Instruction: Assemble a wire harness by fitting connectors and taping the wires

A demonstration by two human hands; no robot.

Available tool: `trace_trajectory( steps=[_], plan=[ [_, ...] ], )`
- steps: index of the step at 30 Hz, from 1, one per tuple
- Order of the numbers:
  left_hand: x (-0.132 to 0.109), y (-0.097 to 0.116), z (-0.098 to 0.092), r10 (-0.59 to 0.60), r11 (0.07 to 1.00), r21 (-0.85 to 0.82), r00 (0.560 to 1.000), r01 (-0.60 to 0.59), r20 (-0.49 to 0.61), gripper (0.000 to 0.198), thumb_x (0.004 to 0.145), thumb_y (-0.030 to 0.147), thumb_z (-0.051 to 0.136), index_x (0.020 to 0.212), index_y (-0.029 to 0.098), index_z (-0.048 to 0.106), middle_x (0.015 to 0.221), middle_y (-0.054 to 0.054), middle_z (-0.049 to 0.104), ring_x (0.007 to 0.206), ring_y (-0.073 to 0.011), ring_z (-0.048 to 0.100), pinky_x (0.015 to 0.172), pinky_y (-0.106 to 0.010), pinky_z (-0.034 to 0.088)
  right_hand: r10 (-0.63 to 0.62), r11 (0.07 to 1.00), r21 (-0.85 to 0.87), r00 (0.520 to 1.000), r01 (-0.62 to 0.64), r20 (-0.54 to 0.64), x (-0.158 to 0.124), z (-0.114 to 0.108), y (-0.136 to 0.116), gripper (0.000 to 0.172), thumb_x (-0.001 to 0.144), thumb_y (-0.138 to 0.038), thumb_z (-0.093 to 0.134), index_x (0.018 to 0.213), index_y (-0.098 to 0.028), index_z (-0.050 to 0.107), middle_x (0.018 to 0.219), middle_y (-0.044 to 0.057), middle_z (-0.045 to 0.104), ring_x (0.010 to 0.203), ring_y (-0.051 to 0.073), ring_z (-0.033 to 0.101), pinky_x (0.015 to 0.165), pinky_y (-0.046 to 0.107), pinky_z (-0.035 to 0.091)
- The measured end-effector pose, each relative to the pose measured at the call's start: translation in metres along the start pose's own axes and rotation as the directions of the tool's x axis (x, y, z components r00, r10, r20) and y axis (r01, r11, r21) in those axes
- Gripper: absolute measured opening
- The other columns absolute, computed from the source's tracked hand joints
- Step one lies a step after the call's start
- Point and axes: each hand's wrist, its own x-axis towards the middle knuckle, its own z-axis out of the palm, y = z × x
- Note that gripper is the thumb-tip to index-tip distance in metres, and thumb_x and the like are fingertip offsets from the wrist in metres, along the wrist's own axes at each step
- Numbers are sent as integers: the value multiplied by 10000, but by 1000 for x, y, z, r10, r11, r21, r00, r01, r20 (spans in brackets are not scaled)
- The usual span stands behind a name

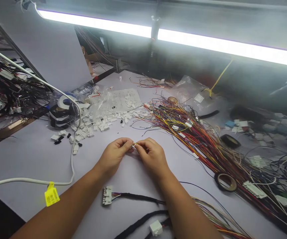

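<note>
My left hand and my right hand meet over the middle of the table, both with fingers pinched closed. Between the fingertips shows a small white connector with thin wires, one of them yellow. The left fingers grip the connector. The right thumb and fingers pinch at the wires beside it; most of both is hidden by the fingers. Below the hands lies a white multi-pin connector on a black-taped harness. Near my right forearm is another white connector.
Loose white connector housings lie beyond my left hand. A thick bundle of coloured wires runs down the right, with a tape roll beside it. A white cable with a yellow tag crosses the left. Lamp tubes hang overhead.
</note>
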Motion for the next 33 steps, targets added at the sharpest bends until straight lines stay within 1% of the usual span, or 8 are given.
trace_trajectory(
  steps=[3, 6, 8, 14, 18, 22, 28, 33],
  plan=[
    [0, 3, -2, -46, 992, -115, 999, 48, 25, 194, 795, 320, 723, 890, 152, 704, 844, -35, 666, 811, -147, 579, 803, -281, 459, 99, 978, 188, 995, -93, -26, 2, -2, 2, 126, 856, -263, 606, 770, -209, 681, 752, 5, 652, 685, 135, 588, 630, 233, 448],
    [0, 5, -4, -99, 973, -203, 994, 107, 54, 247, 775, 256, 747, 996, 159, 694, 914, -54, 693, 869, -156, 605, 846, -292, 464, 150, 971, 195, 988, -140, -38, 2, -2, 3, 128, 831, -243, 600, 723, -208, 658, 707, -8, 633, 657, 134, 569, 616, 240, 434],
    [1, 5, -5, -120, 967, -218, 991, 130, 60, 287, 768, 229, 756, 1037, 166, 679, 929, -59, 703, 892, -163, 617, 863, -304, 465, 154, 975, 168, 987, -145, -43, 1, -1, 4, 128, 815, -228, 591, 698, -207, 638, 683, -13, 613, 639, 134, 551, 603, 244, 422],
    [1, 7, -4, -139, 969, -196, 988, 149, 65, 293, 764, 245, 766, 1031, 157, 683, 920, -56, 706, 876, -154, 618, 864, -295, 456, 133, 984, 125, 991, -129, -25, 1, 0, 2, 131, 808, -201, 574, 686, -203, 620, 682, -14, 593, 629, 127, 534, 588, 245, 401],
    [-1, 8, -2, -117, 982, -149, 993, 119, 22, 302, 723, 283, 799, 986, 168, 703, 893, -40, 707, 828, -137, 607, 848, -280, 442, 88, 990, 111, 996, -87, -10, 0, -2, -1, 142, 818, -194, 569, 682, -204, 607, 694, -12, 588, 646, 128, 538, 601, 245, 402],
    [-1, 7, -1, -114, 988, -107, 993, 115, 11, 337, 686, 298, 819, 978, 169, 711, 857, -34, 709, 818, -145, 608, 838, -285, 440, 63, 994, 93, 998, -62, -10, 0, -3, 0, 149, 829, -182, 562, 691, -208, 612, 694, -11, 589, 651, 131, 542, 612, 248, 408],
    [-1, 5, -2, -107, 992, -59, 994, 108, 11, 327, 701, 295, 805, 986, 172, 705, 904, -45, 720, 861, -166, 626, 871, -310, 446, 48, 996, 75, 999, -49, 18, 0, -2, 1, 141, 836, -182, 575, 710, -213, 630, 725, -2, 622, 685, 139, 570, 628, 249, 418],
    [-1, 4, -3, -122, 992, -28, 992, 122, 27, 331, 714, 315, 794, 997, 170, 701, 906, -56, 728, 856, -187, 644, 887, -350, 452, 34, 998, 49, 999, -33, -7, 0, -2, 1, 142, 854, -205, 568, 744, -219, 657, 718, 3, 617, 681, 144, 573, 632, 255, 425]
  ],
)
